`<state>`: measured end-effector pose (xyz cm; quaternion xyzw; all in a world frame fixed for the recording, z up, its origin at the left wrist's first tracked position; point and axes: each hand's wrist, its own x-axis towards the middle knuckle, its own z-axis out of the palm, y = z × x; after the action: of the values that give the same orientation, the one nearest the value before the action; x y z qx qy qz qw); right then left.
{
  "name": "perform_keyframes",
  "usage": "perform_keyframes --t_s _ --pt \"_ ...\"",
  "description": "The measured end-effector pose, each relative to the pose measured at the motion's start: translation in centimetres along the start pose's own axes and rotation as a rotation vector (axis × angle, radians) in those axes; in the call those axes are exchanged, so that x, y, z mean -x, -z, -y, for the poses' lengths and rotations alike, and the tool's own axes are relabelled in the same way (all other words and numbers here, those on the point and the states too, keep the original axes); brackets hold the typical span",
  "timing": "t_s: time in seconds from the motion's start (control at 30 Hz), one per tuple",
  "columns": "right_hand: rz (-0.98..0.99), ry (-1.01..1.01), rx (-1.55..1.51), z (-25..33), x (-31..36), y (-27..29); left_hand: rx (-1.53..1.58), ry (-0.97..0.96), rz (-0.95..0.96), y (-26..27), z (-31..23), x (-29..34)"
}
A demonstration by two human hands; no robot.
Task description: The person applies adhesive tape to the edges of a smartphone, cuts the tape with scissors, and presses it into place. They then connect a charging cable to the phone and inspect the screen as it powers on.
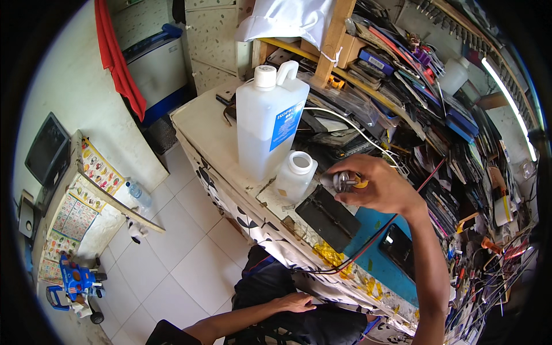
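Note:
My right hand (374, 184) closes around a round silver metal part (343, 181) with a bit of yellow beside it; its kind is not clear. The hand hovers over the bench, just right of a small translucent white bottle (296, 175) that stands uncapped. Behind that bottle rises a large white jug (267, 126) with a capped neck and blue label, partly filled with clear liquid. Below the right hand lies a dark flat rectangular pad (328, 217). My left hand (296, 302) rests on my lap, fingers laid out, holding nothing.
A black phone (398, 250) lies on a blue mat (371, 230), with red and black cables crossing it. Stacked phone parts (425, 98) and tangled wires (483, 287) crowd the bench's right side. A blue toy vehicle (80, 279) stands at lower left.

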<state>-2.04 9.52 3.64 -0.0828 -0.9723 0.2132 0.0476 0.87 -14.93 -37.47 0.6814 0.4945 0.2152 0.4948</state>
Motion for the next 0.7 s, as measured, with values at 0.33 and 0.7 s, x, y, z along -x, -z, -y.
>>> perform_keyframes --t_s 0.33,0.7 --pt "-0.351 -0.060 -0.941 0.0 -2.2 -1.5 0.235 -0.103 -0.148 13.3 -11.6 6.5" --pt "-0.337 0.102 -0.584 1.9 -4.7 -3.8 -0.265 -0.314 -1.506 29.4 -19.2 8.1"
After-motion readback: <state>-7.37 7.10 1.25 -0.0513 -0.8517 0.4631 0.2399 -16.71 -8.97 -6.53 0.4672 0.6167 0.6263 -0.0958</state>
